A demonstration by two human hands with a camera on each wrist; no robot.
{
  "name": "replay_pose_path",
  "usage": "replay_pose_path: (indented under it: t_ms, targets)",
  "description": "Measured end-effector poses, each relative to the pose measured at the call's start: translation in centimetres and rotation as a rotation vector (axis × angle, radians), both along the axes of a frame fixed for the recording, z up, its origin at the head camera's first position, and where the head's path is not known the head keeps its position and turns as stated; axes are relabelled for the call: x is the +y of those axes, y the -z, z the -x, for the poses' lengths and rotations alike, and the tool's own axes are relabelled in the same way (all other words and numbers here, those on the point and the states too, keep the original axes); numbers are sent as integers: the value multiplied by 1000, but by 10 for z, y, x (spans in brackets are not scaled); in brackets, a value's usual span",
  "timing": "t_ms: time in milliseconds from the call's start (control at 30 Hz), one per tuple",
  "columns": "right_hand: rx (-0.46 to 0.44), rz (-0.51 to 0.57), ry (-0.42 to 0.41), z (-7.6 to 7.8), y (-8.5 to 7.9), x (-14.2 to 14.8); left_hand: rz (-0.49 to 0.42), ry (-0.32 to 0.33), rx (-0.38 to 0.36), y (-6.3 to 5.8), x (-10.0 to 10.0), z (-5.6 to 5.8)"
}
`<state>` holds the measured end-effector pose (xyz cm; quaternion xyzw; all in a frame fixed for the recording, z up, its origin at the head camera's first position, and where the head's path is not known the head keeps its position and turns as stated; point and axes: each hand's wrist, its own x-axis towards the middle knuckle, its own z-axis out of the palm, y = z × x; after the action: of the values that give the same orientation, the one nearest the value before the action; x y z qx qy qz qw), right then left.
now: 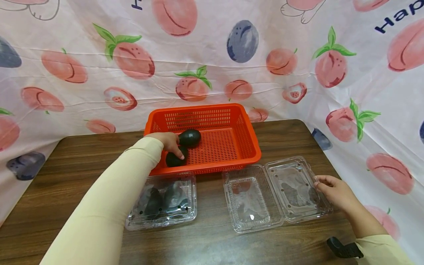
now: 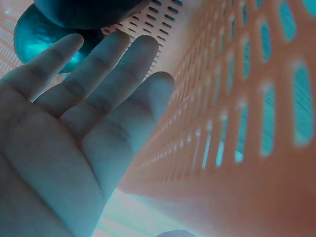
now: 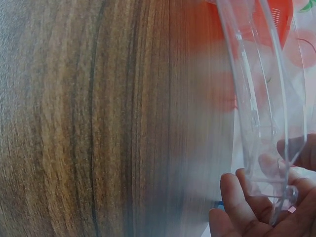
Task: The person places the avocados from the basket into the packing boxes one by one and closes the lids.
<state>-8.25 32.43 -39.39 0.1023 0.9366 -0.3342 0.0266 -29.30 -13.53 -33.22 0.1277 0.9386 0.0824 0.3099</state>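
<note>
My left hand (image 1: 168,141) is inside the orange plastic basket (image 1: 205,162), at its left end. Its fingers are nearly straight in the left wrist view, close to two smooth, dark, egg-shaped fruits that look like avocados. In the head view the thumb lies over the nearer avocado (image 1: 173,160); the other avocado (image 1: 190,138) sits just behind it. At the right, my right hand (image 1: 336,191) pinches the outer edge of the clear lid (image 3: 269,123) of an opened plastic clamshell box. The box's clear base (image 1: 253,200) lies beside the lid, with no fruit in it.
A closed clear clamshell (image 1: 190,215) with dark fruits inside stands before the basket, partly behind my left sleeve (image 1: 106,206). A black strap-like piece (image 1: 344,248) is at my right wrist. Fruit-printed cloth (image 1: 205,44) hangs behind the wooden table (image 1: 212,243).
</note>
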Motion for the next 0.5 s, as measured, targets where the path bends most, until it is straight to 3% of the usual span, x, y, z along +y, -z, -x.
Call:
replay_pose_path:
  t_ms: [300,500]
  targets:
    - [0,4,-3,-1,-1,1,-13,-63,-56,0,2,-4]
    - [9,-3,-7,-1,1,2,19,-21,-15,3,6,-7]
